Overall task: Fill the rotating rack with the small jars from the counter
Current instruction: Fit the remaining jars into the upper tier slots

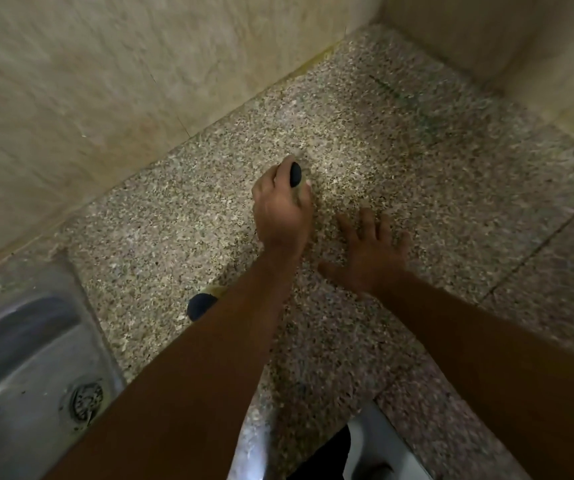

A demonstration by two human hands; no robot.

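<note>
One dark-lidded jar [295,174] sits clasped in the left hand [282,213] fingers (right hand [370,252] spread, empty).

My left hand [283,213] is gripping a jar [295,174] over the counter [399,143]. My right hand [370,252] is lying just beside it. A second jar [201,305] is sitting nearer me, right of the sink [26,368].

Left hand [280,206] at frame centre closed around small jar [295,174], dark lid showing between fingers, above speckled granite counter [417,161]. Right hand [370,252] just right of it, fingers spread, palm down over counter. Second dark-lidded jar [201,304] lower left of centre, partly hidden by left forearm. Steel sink [26,368] at lower left. Frame motion-blurred.
</note>
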